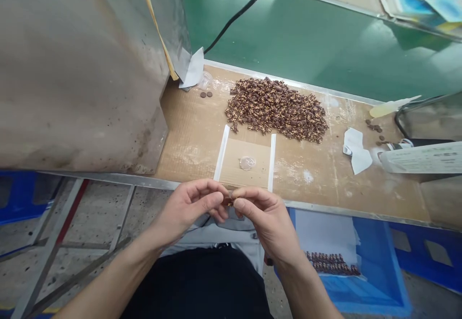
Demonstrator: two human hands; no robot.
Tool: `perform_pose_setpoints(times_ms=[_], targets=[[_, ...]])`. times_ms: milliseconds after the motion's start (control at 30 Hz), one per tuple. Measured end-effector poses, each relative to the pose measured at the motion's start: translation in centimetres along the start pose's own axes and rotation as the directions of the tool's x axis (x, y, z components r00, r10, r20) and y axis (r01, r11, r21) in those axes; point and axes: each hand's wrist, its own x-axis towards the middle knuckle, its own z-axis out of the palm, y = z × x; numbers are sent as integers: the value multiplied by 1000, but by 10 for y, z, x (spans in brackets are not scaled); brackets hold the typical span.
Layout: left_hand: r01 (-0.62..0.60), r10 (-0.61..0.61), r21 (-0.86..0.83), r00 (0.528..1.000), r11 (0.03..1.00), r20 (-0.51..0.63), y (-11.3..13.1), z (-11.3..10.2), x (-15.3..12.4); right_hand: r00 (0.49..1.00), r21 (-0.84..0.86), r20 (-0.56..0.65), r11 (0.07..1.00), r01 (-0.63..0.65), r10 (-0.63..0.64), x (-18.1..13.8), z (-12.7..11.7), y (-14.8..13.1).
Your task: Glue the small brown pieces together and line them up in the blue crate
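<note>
My left hand (191,206) and my right hand (265,218) meet in front of the table edge, fingertips pinched together on a small brown part (227,201) that is mostly hidden between them. Beyond my hands a cardboard square (246,162) lies on the table between two white strips, with a small clear round disc (247,163) on it. Farther back sits a heap of small brown and gold parts (277,109).
A large grey metal box (79,69) stands at the left. A green belt (325,40) runs behind the table. White paper scraps (355,150), loose brown discs (206,95) and a black cable (240,13) lie about. A blue bin (361,266) with rows of parts sits below right.
</note>
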Motion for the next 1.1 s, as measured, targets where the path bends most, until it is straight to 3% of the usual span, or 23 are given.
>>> perform_pose_setpoints(times_ms=[167, 300, 367, 433, 500, 567, 667, 867, 1100], targets=[[265, -230, -188, 955, 946, 189, -5, -9, 5, 984, -115, 174, 993, -4, 25, -2, -5, -16], [338, -292, -182, 926, 923, 239, -11, -10, 6, 961, -305, 275, 946, 107, -20, -4, -13, -29], [307, -262, -184, 937, 934, 232, -12, -10, 6, 960, -374, 245, 901, 219, -132, 0, -24, -33], [244, -205, -192, 958, 950, 202, -13, -9, 7, 935, -482, 66, 810, 335, -347, 9, -41, -33], [169, -139, -192, 977, 967, 161, -14, -9, 9, 801, -666, -103, 638, 385, -590, 21, -60, -29], [105, -85, -179, 989, 978, 119, -14, -10, 11, 683, -828, -82, 431, 358, -725, 33, -77, -23], [38, -28, -156, 997, 987, 66, -13, -12, 16, 663, -908, 59, 236, 346, -746, 45, -90, -14], [-70, 58, -174, 996, 982, -72, -8, -22, 28, 610, -851, 20, 307, 427, -792, 42, -70, -22], [-107, 78, -271, 990, 957, -116, -13, -27, 33, 595, -874, 267, 70, 481, -758, 45, -46, -37]])
